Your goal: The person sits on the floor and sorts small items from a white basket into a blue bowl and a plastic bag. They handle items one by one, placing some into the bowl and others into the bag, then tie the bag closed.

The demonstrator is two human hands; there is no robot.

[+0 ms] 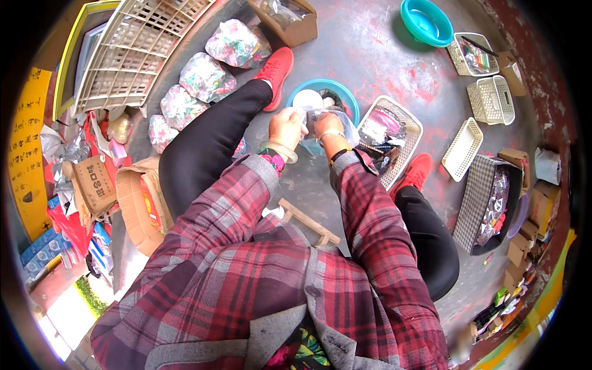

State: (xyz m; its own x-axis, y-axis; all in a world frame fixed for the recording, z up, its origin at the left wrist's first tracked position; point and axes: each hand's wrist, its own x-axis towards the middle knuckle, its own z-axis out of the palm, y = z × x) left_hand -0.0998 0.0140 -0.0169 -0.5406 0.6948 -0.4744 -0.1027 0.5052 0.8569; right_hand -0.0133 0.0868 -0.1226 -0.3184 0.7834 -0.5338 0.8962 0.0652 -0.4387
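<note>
Both my hands are in front of me at the near side of a teal basin [346,92]. My left hand [286,128] is closed, its fingers pinching the edge of a clear plastic bag [351,133]. On the bag's other side my right hand [328,125] is closed too, fingers bent down at the plastic. Between the hands the bag hangs loosely; its contents are hard to make out. Inside the basin lie a white round item [306,99] and something dark, partly covered by the hands and bag. Just right stands a white basket [412,152] holding pink and dark packaged items.
Several stuffed clear bags [205,78] line the left, near a cardboard box [300,28]. A small wooden stool [308,223] stands between my legs. Rightward are an empty white basket [462,148], a checkered bin [478,196] and more baskets. A green basin [425,23] sits far off.
</note>
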